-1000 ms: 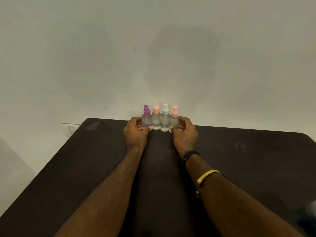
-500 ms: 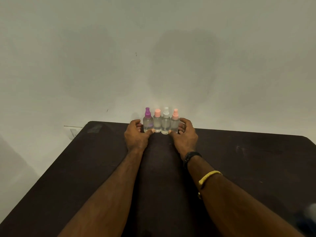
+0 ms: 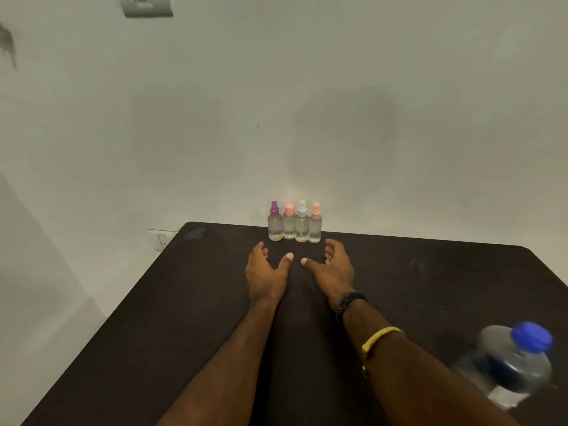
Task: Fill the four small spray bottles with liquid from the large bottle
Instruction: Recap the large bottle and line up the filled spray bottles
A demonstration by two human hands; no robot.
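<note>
Several small clear spray bottles stand side by side at the table's far edge against the wall: a purple-capped bottle (image 3: 275, 224), a pink-capped bottle (image 3: 289, 224), a white-capped bottle (image 3: 302, 224) and another pink-capped bottle (image 3: 315, 225). Clear liquid shows in them. My left hand (image 3: 266, 276) and my right hand (image 3: 333, 267) rest on the table just in front of the row, fingers apart, holding nothing and touching no bottle. The large clear bottle (image 3: 513, 364) with a blue cap stands at the near right, blurred.
The dark table (image 3: 153, 333) runs up to a pale wall. A wall socket (image 3: 161, 239) sits low beside the table's far left corner, and a grey fitting (image 3: 146, 6) is high on the wall. My right wrist wears a black band and a yellow bangle.
Both hands let go of the row of small bottles and drew back toward me, fingers spreading. The view tilted, bringing the large bottle into sight at the right.
</note>
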